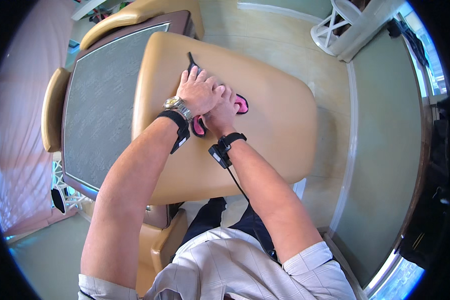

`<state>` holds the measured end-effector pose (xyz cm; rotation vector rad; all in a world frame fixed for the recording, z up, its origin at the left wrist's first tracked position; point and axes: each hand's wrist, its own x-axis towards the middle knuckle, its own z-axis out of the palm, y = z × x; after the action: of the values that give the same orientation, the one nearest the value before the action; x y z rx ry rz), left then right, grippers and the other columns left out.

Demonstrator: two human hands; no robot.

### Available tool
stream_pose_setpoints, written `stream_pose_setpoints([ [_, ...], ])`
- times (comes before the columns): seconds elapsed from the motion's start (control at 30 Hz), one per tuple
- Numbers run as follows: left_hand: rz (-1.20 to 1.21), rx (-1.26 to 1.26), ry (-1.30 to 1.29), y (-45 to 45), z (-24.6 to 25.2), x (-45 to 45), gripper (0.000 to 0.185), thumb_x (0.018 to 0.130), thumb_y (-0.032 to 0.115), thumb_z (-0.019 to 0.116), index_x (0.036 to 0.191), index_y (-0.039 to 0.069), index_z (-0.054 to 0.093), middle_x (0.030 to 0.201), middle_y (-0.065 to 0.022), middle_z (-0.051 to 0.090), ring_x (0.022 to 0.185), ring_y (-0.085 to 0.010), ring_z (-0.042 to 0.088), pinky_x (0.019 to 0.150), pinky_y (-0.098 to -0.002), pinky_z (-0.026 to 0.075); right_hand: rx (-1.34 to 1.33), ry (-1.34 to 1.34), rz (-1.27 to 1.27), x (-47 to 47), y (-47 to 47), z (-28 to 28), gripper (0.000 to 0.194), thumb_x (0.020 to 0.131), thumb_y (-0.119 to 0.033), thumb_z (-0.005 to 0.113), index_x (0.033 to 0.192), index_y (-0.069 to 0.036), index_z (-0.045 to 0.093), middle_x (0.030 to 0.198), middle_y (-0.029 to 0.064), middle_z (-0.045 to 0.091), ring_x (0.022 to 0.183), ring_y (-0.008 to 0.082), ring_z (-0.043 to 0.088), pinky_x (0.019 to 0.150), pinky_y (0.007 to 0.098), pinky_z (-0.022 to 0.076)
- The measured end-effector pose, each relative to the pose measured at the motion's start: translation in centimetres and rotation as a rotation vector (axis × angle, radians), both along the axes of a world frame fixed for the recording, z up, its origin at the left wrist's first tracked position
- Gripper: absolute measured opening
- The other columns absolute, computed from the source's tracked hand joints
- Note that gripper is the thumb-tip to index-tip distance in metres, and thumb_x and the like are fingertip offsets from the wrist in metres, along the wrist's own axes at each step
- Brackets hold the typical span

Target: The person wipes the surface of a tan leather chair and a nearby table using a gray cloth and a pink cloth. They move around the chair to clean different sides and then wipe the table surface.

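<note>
A pink-and-black fabric piece (242,104) with dark edging lies on a tan padded leather surface (270,138). Its other pink part (199,126) shows below my hands, and a thin black strap sticks out above them. My left hand (199,91) rests palm down on it, fingers spread over the dark part. Against the left hand, partly beneath it, is my right hand (223,110), with its fingers bent beside the pink end. My hands hide the middle of the piece, so the right hand's grip is unclear.
A table with a grey inset top (101,97) adjoins the padded surface on the left, with tan armchairs (54,108) around it. White lattice furniture (335,28) stands at upper right, near a low green wall (382,150). A cable (238,183) runs from my right wrist device.
</note>
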<state>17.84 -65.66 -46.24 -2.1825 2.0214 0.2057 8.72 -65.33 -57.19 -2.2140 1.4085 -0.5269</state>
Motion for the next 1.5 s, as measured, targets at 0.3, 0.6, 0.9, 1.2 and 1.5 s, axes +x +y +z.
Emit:
stream_pose_setpoints([
  [0.3, 0.042, 0.057, 0.100, -0.5, -4.2, 1.2, 0.070, 0.110, 0.057, 0.035, 0.157, 0.009, 0.054, 0.173, -0.0218, 0.036, 0.164, -0.0433, 0.019, 0.133, -0.0586, 0.012, 0.154, -0.018, -0.108, -0.6, 0.3, 1.5, 0.077, 0.091, -0.036, 0.077, 0.159, -0.023, 0.043, 0.164, 0.0154, 0.036, 0.157, 0.0389, 0.029, 0.114, 0.0616, 0.0375],
  [0.6, -0.252, 0.181, 0.052, -2.0, -7.5, 3.6, 0.066, 0.111, 0.053, 0.044, 0.157, 0.007, 0.051, 0.167, -0.0213, 0.044, 0.160, -0.0465, 0.027, 0.129, -0.0625, 0.019, 0.216, -0.068, -0.210, 0.2, 0.6, -3.5, 0.067, 0.090, -0.040, 0.074, 0.151, -0.020, 0.054, 0.156, 0.0151, 0.047, 0.150, 0.0379, 0.037, 0.110, 0.0643, 0.0388],
  [0.9, -0.353, 0.231, 0.337, -1.9, -12.7, 5.4, 0.072, 0.108, 0.054, 0.048, 0.160, 0.004, 0.043, 0.165, -0.0230, 0.045, 0.158, -0.0503, 0.029, 0.128, -0.0619, 0.020, 0.261, 0.015, -0.267, 0.4, 1.3, -6.5, 0.075, 0.089, -0.038, 0.075, 0.157, -0.019, 0.049, 0.162, 0.0177, 0.041, 0.157, 0.0417, 0.028, 0.116, 0.0707, 0.0316],
  [1.2, -0.649, 0.191, 0.311, -1.4, -13.3, 6.9, 0.074, 0.109, 0.057, 0.044, 0.163, 0.006, 0.041, 0.168, -0.0193, 0.043, 0.158, -0.0475, 0.030, 0.129, -0.0618, 0.020, 0.317, -0.003, -0.570, 3.5, 3.4, -11.5, 0.093, 0.085, -0.043, 0.081, 0.166, -0.026, 0.037, 0.172, 0.0190, 0.028, 0.159, 0.0482, 0.024, 0.118, 0.0760, 0.0321],
  [1.5, -0.727, 0.285, 0.426, 1.7, -12.7, 9.5, 0.061, 0.113, 0.049, 0.039, 0.152, 0.005, 0.055, 0.156, -0.0201, 0.056, 0.149, -0.0403, 0.046, 0.123, -0.0568, 0.033, 0.479, -0.065, -0.740, 5.2, 5.6, -11.8, 0.092, 0.084, -0.047, 0.080, 0.163, -0.019, 0.040, 0.166, 0.0244, 0.033, 0.153, 0.0531, 0.028, 0.118, 0.0725, 0.0334],
])
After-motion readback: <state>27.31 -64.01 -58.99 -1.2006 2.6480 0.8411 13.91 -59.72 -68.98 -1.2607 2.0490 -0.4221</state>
